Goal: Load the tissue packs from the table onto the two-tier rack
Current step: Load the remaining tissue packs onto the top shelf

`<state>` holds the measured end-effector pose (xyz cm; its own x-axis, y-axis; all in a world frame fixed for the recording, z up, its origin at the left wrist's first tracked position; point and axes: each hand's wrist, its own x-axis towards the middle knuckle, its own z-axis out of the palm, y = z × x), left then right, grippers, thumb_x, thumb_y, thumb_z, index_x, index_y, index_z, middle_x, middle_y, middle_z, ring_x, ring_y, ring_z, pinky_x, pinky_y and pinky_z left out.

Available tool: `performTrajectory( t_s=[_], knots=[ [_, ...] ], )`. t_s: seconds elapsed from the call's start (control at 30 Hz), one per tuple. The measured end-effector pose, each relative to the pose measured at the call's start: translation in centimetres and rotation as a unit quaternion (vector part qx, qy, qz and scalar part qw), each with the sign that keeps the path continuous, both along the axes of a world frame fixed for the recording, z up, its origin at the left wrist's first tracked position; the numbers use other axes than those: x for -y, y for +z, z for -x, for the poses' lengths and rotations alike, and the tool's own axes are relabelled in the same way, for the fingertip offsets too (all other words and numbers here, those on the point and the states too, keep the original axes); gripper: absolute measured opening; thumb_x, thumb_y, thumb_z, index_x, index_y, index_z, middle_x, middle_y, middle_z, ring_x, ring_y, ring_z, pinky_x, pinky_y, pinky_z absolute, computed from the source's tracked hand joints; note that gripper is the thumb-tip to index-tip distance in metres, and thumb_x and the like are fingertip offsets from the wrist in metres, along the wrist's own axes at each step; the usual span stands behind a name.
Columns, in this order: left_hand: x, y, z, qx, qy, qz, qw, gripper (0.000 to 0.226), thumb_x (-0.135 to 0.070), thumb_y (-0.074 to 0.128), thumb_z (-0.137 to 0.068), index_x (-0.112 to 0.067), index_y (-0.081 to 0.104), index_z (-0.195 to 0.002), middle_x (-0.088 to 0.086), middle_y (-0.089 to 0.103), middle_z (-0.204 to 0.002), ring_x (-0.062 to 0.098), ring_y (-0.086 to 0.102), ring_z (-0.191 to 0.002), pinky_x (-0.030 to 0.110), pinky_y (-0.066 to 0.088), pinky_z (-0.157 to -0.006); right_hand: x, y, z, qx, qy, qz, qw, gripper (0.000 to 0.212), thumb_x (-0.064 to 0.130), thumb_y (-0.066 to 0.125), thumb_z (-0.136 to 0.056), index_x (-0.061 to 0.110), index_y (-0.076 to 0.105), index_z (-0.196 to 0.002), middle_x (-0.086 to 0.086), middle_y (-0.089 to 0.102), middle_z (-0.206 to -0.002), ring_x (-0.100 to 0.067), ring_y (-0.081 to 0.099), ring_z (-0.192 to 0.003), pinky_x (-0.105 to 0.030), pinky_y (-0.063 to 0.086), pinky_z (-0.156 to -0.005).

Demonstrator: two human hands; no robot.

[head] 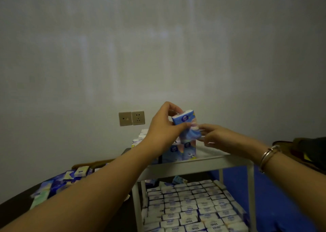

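Packed tissue rows (190, 212) fill the rack's (194, 163) lower tier at bottom centre. Above the top shelf, at centre frame, left hand (164, 126) and right hand (213, 136) both pinch one tissue pack (187, 124), apparently aligning it for placement.

Dim, bluish-grey light throughout; wall (158, 46) blotchy with noise; right hand (214, 137) motion-blurred; wide-angle bend at frame edges; lower corners darkest.

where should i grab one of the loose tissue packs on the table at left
Take a loose pack across its two narrow long edges, coming from above: these packs lie flat and jumbled on the table, so only their top faces and edges are free. The wrap looks soft, so pinch lightly.
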<state>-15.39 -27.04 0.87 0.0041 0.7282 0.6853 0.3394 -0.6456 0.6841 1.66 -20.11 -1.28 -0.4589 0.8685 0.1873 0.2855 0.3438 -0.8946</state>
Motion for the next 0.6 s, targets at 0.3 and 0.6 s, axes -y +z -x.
performTrajectory(
  t_s=[0.3,0.6],
  knots=[
    [-0.9,-0.9,-0.6,-0.312,0.12,0.046,0.942,0.032,-0.029,0.078,-0.073,-0.026,0.051,-0.091,-0.003,0.057,-0.102,0.016,0.056,-0.092,0.033,0.053,-0.076,0.7,0.6,1.1,-0.181,-0.107,0.121,0.97,0.04,0.037,0.035,-0.098,0.006,0.053,-0.115,-0.016,0.06,-0.098,-0.027,0.059,-0.089,-0.039,0.046,-0.09],
    [0.9,0.1,5.7,-0.059,0.241,0.133,0.96,0.047,-0.053,0.039,-0.095,-0.015,0.06,-0.112,0.008,0.057,-0.125,0.024,0.052,-0.113,0.035,0.039,-0.1,1.6,0.5,4.4,-0.118,-0.116,0.156,0.974,0.034,0.038,0.039,-0.098,0.006,0.049,-0.105,-0.015,0.057,-0.104,-0.022,0.056,-0.082,-0.029,0.045,-0.065]
  ],
)
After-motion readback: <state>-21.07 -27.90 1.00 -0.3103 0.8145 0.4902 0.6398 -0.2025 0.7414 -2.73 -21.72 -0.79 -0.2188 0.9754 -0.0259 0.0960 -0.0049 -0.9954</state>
